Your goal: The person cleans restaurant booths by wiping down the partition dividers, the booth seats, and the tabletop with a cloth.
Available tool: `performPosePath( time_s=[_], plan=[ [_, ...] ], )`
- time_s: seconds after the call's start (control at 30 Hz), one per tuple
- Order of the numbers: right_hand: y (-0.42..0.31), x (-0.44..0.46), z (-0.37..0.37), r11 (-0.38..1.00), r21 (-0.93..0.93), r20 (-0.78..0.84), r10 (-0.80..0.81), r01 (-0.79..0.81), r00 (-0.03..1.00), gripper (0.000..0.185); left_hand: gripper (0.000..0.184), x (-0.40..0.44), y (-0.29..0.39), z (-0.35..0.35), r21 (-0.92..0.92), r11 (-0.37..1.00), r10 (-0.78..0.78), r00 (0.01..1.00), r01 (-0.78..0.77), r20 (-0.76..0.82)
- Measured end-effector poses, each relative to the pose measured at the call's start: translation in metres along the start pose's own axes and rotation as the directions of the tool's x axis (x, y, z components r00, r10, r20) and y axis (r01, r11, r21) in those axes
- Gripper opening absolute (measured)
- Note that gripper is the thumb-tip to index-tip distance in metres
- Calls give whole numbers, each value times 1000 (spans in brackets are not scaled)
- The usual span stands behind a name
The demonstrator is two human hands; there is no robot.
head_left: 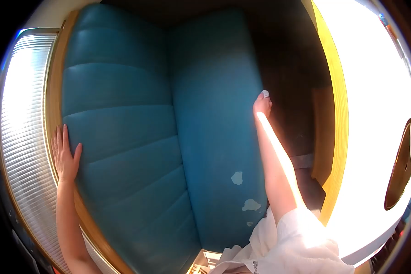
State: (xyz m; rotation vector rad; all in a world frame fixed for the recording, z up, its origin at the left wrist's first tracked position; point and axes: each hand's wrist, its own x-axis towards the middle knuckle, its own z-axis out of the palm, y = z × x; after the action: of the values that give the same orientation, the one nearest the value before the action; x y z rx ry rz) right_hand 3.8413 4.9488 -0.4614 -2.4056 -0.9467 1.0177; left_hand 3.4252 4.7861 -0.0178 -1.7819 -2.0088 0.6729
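My left hand (66,157) lies flat on the top of a teal padded backrest (118,86), by its wooden edge (55,82). Its fingers are stretched out, with the thumb apart. At the front edge of the teal bench seat (214,105), my right hand (263,106) is closed around a small white wad (265,93), which looks like tissue or cloth. Most of the wad is hidden in the fingers. Pale worn patches (251,205) mark the near part of the seat.
A white tabletop (370,114) with a yellow wooden edge (337,91) stands to the right, glaring in sunlight. Beneath it is a dark floor with a wooden table support (322,137). A ribbed translucent panel (25,114) rises beyond the backrest on the left.
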Motion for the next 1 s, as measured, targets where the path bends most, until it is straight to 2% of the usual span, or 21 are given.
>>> performPosePath(
  time_s=[0.07,0.13,0.17,0.23,0.27,0.3,0.33,0.37,0.4,0.43,0.47,0.53,0.57,0.6,0.63,0.67,0.73,0.77,0.83,0.9,1.0],
  plan=[
    [-56,14,4,994,-4,-8,-107,107,994,48,67,7,-7,15,-176,984,-10,998,-1,-63],
    [-97,28,-1,985,-41,-39,-170,168,985,47,67,-9,-9,10,-172,984,28,998,-38,-59],
    [-140,60,42,978,-102,-18,-185,183,983,47,67,15,-17,18,-164,986,17,1000,-19,-11],
    [-162,135,70,977,-118,-98,-192,180,977,46,70,15,-4,13,-209,978,27,999,-30,-17],
    [-201,162,102,965,-77,-38,-255,252,966,46,70,32,-10,15,-188,982,-11,999,18,33],
    [-211,184,94,952,-19,-27,-306,306,952,47,72,28,-4,11,-191,982,3,1000,3,29],
    [-227,180,83,950,-37,-77,-311,308,947,45,74,15,-6,10,-194,981,17,1000,-12,24],
    [-260,173,110,948,-67,-85,-317,312,945,44,76,20,-24,16,-208,978,3,999,9,54],
    [-249,203,110,812,-349,-195,-552,469,811,42,76,24,3,-1,-178,984,-5,997,19,81],
    [-261,219,140,584,-600,-221,-777,546,589,40,77,26,10,0,-157,987,-9,996,23,87],
    [-281,224,183,363,-787,-188,-911,498,367,37,77,29,-5,11,-136,990,-14,995,27,94],
    [-315,152,185,435,-424,-180,-900,794,397,35,79,22,-9,16,-110,991,-69,991,82,118],
    [-318,134,214,421,-381,-169,-907,823,386,35,79,19,-9,13,-144,986,-68,991,84,117],
    [-300,136,245,271,-340,-96,-963,900,254,35,79,22,-5,11,-195,978,-51,992,73,114],
    [-294,131,269,117,-284,-38,-993,952,111,37,79,25,-1,8,-170,981,-72,989,93,126],
    [-306,108,268,109,-253,-40,-994,961,102,37,79,26,0,7,-183,979,-68,992,87,109],
    [-326,51,242,147,-307,89,-979,940,182,45,79,26,-8,14,-194,976,-79,992,97,101],
    [-319,44,245,134,-290,91,-982,948,167,45,78,19,-9,15,-197,976,-80,992,97,93],
    [-294,54,240,-3,-173,209,-977,985,34,51,75,6,1,7,-226,968,-98,993,112,70],
    [-262,17,234,-26,-75,371,-929,997,3,51,76,12,1,8,-212,971,-94,992,110,83],
    [-177,-69,192,-9,99,572,-818,995,-65,56,77,12,1,7,-254,962,-78,991,103,107]
  ],
)
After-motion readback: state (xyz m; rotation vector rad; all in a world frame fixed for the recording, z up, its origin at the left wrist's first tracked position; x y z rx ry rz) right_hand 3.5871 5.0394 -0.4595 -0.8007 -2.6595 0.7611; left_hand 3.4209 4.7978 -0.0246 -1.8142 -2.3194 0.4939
